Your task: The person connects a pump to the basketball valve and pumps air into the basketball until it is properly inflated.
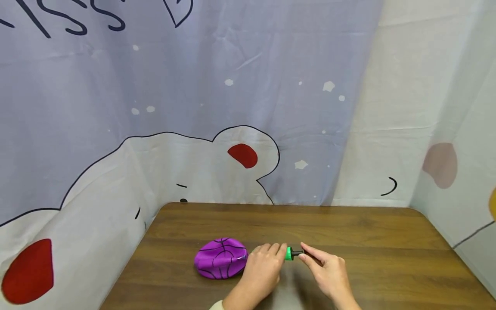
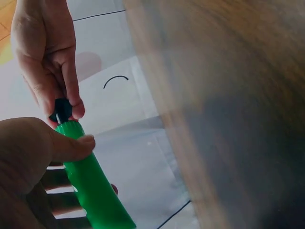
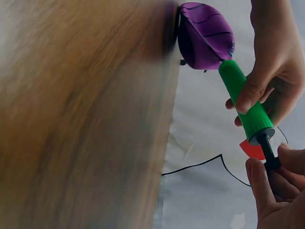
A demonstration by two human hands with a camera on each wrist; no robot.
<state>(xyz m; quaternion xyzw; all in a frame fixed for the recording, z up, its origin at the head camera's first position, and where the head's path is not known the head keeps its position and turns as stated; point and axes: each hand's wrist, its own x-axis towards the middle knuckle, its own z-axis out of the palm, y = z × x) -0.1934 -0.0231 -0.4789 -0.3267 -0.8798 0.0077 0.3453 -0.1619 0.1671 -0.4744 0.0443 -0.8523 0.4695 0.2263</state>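
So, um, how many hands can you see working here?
2: the left hand grips the green pump beside the purple ball, and the right hand holds the pump's black handle.

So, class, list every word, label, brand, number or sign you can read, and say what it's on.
"SS" on the hanging fabric, cut off above.
Slanted strokes before it: too cropped to read.
A heart sign, also cropped, on the same fabric.
Green pump, purple ball: no readable text.
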